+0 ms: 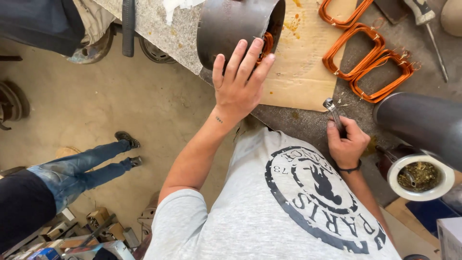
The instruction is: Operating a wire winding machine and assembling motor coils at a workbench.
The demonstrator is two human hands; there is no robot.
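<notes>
Right hand grips pliers; left hand steadies metal cylinder.

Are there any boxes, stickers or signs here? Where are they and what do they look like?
Round printed emblem: on the person's grey shirt, a dark ring with a figure inside.
Small boxes: on the floor at lower left, brownish cardboard, among clutter.
White box corner: at the lower right edge, plain.
No screens or signs.

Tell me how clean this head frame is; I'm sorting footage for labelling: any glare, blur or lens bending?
Head view: soft, even daylight, no harsh glare; the left hand on the metal cylinder and the right hand gripping the metal tool are sharp; wide-angle bending shows at the edges; the copper coils read clearly.
</notes>
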